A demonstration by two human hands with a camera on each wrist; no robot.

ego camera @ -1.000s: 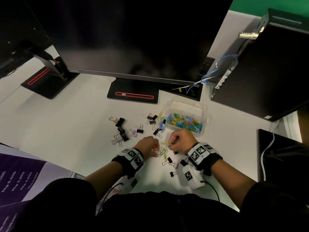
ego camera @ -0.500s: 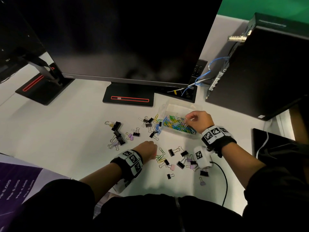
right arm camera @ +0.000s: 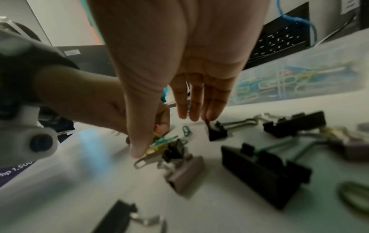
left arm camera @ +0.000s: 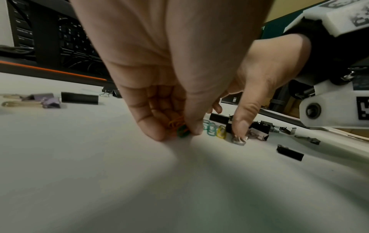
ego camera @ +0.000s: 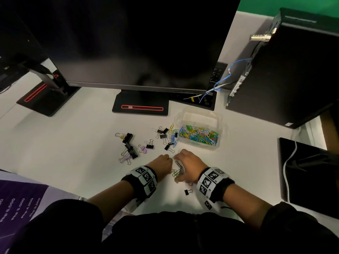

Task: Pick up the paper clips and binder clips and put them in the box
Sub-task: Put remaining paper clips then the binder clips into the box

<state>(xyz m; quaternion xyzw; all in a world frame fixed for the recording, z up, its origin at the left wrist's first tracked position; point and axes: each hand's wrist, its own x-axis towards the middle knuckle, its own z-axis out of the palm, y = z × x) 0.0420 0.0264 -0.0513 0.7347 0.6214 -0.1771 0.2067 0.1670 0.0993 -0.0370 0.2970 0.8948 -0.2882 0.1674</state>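
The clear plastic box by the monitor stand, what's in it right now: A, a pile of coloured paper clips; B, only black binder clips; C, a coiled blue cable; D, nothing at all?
A: the head view shows the clear box holding a heap of mixed-colour paper clips, while the binder clips lie outside on the desk.

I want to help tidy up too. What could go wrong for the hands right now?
1. The left hand already clutches several paper clips; pinching up another could spill some.
2. Binder clips lie scattered far to the left, so they may be forgotten.
3. The box looks light; a reaching right hand might nudge it.
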